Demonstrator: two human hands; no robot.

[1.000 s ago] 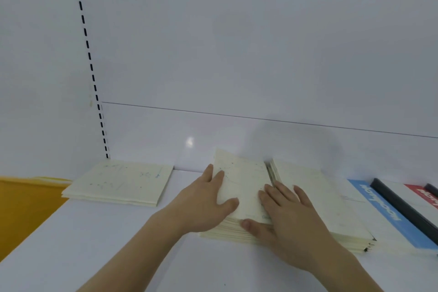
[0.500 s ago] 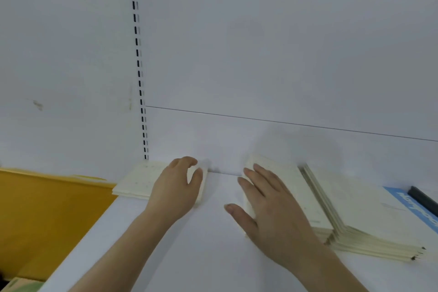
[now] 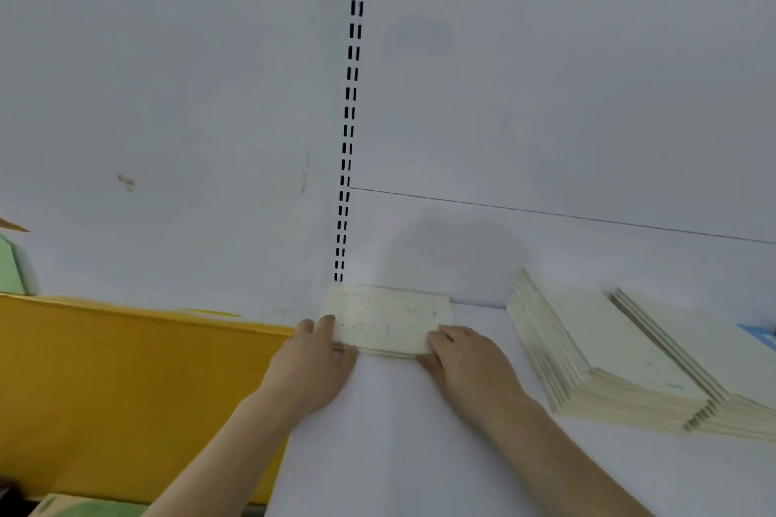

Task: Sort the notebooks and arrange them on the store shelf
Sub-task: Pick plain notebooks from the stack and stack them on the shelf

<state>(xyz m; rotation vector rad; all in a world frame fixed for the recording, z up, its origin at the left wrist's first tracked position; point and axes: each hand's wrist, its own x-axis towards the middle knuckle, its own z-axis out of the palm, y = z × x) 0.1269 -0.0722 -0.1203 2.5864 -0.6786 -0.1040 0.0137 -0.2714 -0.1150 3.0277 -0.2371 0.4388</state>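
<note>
A small stack of cream notebooks (image 3: 388, 319) lies flat in the back left corner of the white shelf (image 3: 399, 445). My left hand (image 3: 313, 365) grips its front left corner, fingers curled over the top cover. My right hand (image 3: 470, 365) holds the front right corner in the same way. A larger fanned pile of cream notebooks (image 3: 588, 353) lies to the right, with a second cream pile (image 3: 688, 344) overlapping it further right.
A slotted upright (image 3: 348, 130) runs down the white back panel at the shelf's left end. A yellow surface (image 3: 126, 390) sits lower on the left. A blue-covered notebook (image 3: 762, 336) shows at the right edge.
Both hands have left the large pile and moved left to the small stack, one at each front corner. The view has swung left.
</note>
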